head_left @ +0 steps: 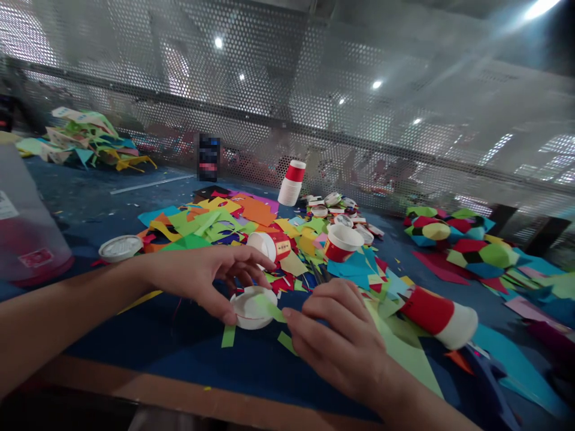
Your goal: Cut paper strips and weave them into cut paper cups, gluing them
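Observation:
My left hand (pixel 209 275) grips the rim of a shallow white cut-off paper cup bottom (pixel 254 324), thumb at its near left side and fingers arched over the far side. Between the thumb and fingertips of my right hand (pixel 336 335) is a light green paper strip (pixel 272 307), its far end reaching over the cup bottom. Two more green slips lie on the blue tabletop, one green slip (pixel 228 336) below the cup bottom and another green slip (pixel 286 343) by my right fingers. Thin dark blades (pixel 320 272) show just beyond my right hand; their handles are hidden.
Coloured paper scraps (pixel 206 224) are heaped behind my hands, with a tipped cup (pixel 282 245) and an upright cup (pixel 342 242) among them. A stack of cups (pixel 291 184) stands farther back. At right lie another cup (pixel 440 317) and a dark blue tool (pixel 487 383).

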Demonstrator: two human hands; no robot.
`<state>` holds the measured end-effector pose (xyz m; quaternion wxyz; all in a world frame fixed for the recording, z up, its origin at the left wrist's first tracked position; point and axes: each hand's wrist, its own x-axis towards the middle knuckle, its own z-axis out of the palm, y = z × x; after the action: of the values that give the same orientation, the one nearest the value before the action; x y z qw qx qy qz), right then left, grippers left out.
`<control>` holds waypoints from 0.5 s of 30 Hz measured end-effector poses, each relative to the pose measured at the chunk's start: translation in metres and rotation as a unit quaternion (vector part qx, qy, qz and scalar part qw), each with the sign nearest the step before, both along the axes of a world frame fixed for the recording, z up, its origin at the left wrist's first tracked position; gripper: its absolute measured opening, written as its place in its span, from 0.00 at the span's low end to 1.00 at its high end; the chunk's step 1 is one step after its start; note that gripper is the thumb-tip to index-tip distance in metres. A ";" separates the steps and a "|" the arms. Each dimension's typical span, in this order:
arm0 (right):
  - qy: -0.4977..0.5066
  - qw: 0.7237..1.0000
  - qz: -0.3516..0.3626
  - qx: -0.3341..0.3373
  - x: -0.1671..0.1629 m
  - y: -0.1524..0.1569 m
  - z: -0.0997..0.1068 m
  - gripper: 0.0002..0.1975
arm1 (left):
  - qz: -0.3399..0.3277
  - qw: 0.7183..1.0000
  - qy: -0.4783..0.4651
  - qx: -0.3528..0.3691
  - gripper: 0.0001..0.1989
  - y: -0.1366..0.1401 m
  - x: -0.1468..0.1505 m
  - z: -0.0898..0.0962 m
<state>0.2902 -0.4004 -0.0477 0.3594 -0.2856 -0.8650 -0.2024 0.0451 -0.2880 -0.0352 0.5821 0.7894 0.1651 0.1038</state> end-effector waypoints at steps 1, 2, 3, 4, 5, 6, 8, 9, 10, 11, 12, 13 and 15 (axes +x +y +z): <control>-0.006 1.000 -0.002 0.007 0.000 -0.001 0.002 0.06 | 0.004 1.000 0.001 0.004 0.37 0.001 0.000 -0.001; -0.012 1.000 -0.003 0.014 0.000 -0.002 0.004 0.06 | 0.007 1.000 0.002 0.009 0.37 0.002 0.000 -0.001; -0.018 1.000 -0.004 0.018 0.000 -0.003 0.004 0.05 | 0.010 1.000 0.002 0.017 0.37 0.002 -0.001 -0.001; -0.025 0.999 -0.002 0.022 0.000 -0.004 0.005 0.05 | 0.014 1.000 0.005 0.027 0.37 0.003 -0.001 -0.001; -0.032 0.999 -0.001 0.025 0.000 -0.004 0.005 0.05 | 0.019 0.999 0.009 0.040 0.37 0.004 0.000 -0.001; -0.038 0.999 -0.001 0.029 0.000 -0.005 0.004 0.05 | 0.024 0.998 0.016 0.055 0.37 0.004 0.000 0.000; -0.043 0.999 -0.005 0.032 0.001 -0.005 0.004 0.06 | 0.029 0.994 0.038 0.094 0.37 0.004 0.000 0.001; -0.039 0.999 -0.008 0.032 0.003 -0.006 0.005 0.08 | 0.032 0.991 0.050 0.117 0.37 0.003 0.000 0.002; -0.025 0.999 -0.013 0.033 0.005 -0.006 0.007 0.09 | 0.035 0.987 0.066 0.142 0.36 0.003 0.001 0.002; 0.004 0.999 -0.023 0.034 0.009 -0.007 0.011 0.10 | 0.037 0.982 0.083 0.166 0.36 0.001 0.001 0.003; 0.058 0.997 -0.043 0.036 0.014 -0.007 0.016 0.10 | 0.037 0.976 0.102 0.188 0.35 0.000 0.002 0.003; 0.136 0.988 -0.073 0.030 0.019 -0.008 0.022 0.09 | 0.033 0.971 0.118 0.207 0.34 -0.001 0.003 0.002; 0.330 0.935 -0.125 -0.032 0.032 -0.008 0.036 0.07 | 0.014 0.960 0.138 0.242 0.31 -0.004 0.004 0.001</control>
<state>0.3224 -0.4079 -0.0117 0.5868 -0.4535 -0.6614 -0.1124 0.0492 -0.2924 -0.0337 0.3437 0.9109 0.2251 0.0386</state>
